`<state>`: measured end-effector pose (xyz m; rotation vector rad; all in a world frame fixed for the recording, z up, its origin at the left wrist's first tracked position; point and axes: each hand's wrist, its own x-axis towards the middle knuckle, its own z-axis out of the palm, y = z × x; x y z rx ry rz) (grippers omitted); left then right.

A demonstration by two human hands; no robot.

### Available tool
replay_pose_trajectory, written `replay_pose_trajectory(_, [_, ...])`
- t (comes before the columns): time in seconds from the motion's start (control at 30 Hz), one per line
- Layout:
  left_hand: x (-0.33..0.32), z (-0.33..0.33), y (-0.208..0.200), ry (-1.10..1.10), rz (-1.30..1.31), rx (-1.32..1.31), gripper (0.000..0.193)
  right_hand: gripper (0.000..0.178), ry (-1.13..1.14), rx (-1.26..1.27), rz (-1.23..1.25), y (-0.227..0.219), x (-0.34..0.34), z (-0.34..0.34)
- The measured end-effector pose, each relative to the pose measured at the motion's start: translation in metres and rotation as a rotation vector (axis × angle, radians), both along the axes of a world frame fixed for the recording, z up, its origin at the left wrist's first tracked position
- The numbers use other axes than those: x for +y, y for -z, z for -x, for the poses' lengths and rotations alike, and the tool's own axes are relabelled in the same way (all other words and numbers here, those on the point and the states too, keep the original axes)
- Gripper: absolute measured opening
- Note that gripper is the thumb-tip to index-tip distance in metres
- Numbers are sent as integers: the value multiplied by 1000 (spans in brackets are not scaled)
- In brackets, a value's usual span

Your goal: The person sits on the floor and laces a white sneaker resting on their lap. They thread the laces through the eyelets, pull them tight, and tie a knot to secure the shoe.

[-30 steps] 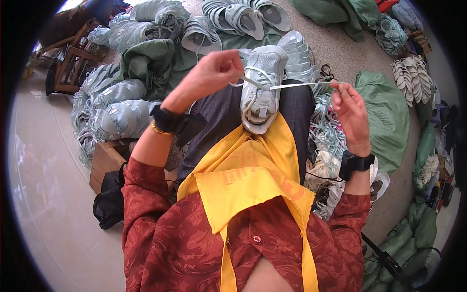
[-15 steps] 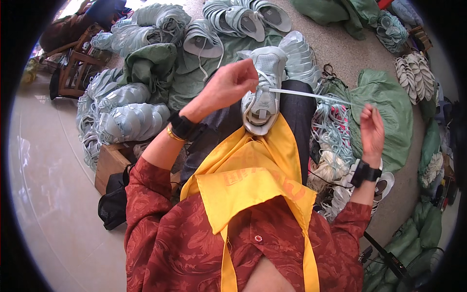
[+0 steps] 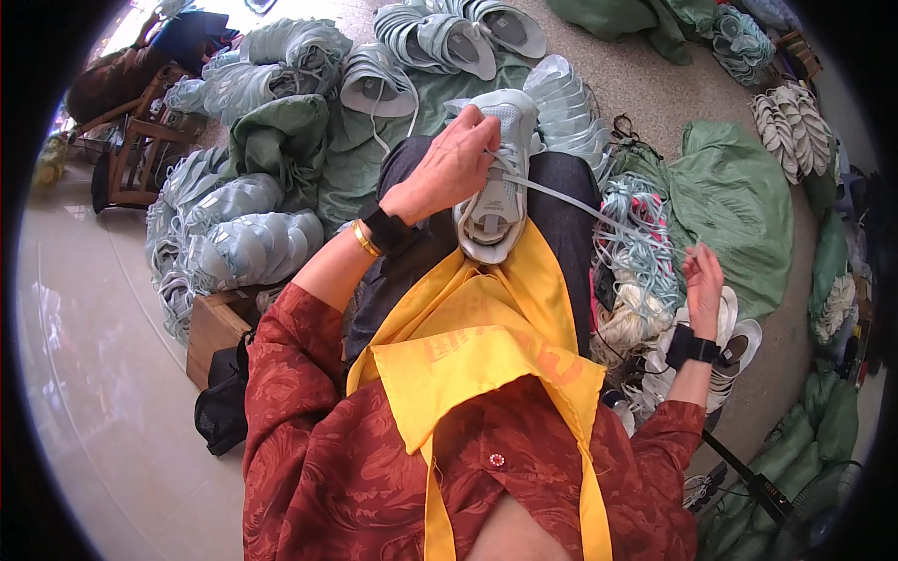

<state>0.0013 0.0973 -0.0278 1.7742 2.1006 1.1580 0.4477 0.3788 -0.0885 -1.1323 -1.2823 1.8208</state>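
A pale grey-blue shoe upper point(image 3: 490, 208) lies lengthwise across my lap, its toe pointing away from me. My left hand point(image 3: 445, 168) is closed over the left side of its lacing; what the fingertips grip is hidden. A pale flat shoelace point(image 3: 566, 198) runs from the lacing to the right in a slack curve. At its far end, my right hand point(image 3: 703, 288) pinches the shoelace between thumb and fingers, out past my right knee.
Stacks of nested shoe uppers point(image 3: 253, 248) lie at the left and far side. A wooden box point(image 3: 213, 337) stands by my left elbow. At right are a bundle of laces point(image 3: 638, 243), a green sack point(image 3: 734, 210) and white uppers point(image 3: 790, 131). A yellow apron point(image 3: 486, 365) covers my front.
The shoelace has gone from straight and taut to a sagging curve. My right hand has dropped a little toward me, and my left hand has moved further over the shoe upper.
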Motion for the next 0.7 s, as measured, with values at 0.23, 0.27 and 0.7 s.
replay_pose_trajectory(0.23, [-4, 2, -25, 160, 8, 124, 19, 18, -175, -306, -303, -18, -48, 95])
replay_pose_trajectory(0.27, [-7, 0, -30, 194, 47, 98, 19, 17, -223, -284, -315, -23, -55, 108])
replay_pose_trajectory(0.7, [-37, -14, -38, -106, 407, 167, 13, 13, -874, -227, -491, -74, -134, 244])
